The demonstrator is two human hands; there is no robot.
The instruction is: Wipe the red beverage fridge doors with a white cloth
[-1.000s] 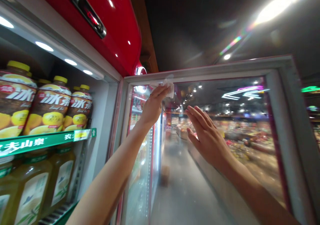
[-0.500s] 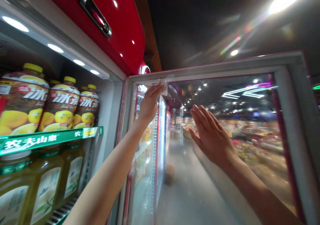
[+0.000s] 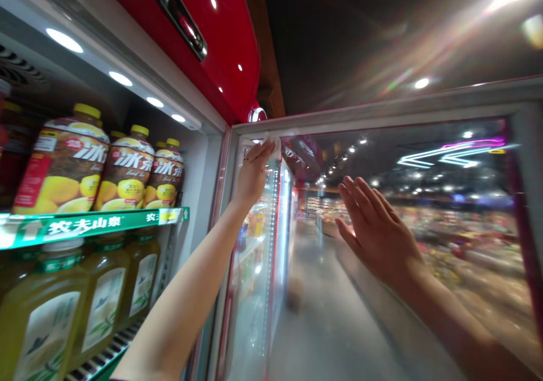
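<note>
My left hand point(image 3: 253, 177) reaches up to the top left corner of an open glass fridge door point(image 3: 373, 122). A thin white wipe point(image 3: 278, 145), tissue or cloth, is under its fingers and pressed to the glass just below the frame. The hand hides most of it. My right hand point(image 3: 379, 231) is held up in front of the pane, lower and further right, its fingers stretched out and nothing in it. Whether its palm touches the glass I cannot tell.
On my left the red fridge point(image 3: 229, 36) stands open. Iced tea bottles with yellow caps point(image 3: 129, 169) fill its upper shelf, above greenish-yellow bottles point(image 3: 104, 296). Through the door glass show a grey aisle floor point(image 3: 322, 319), further fridges and blurred shop displays.
My view has turned a little left, so the fridge and door sit further right. My left hand with the wipe has slid closer to the door's left corner. The right hand stays raised, fingers outstretched.
</note>
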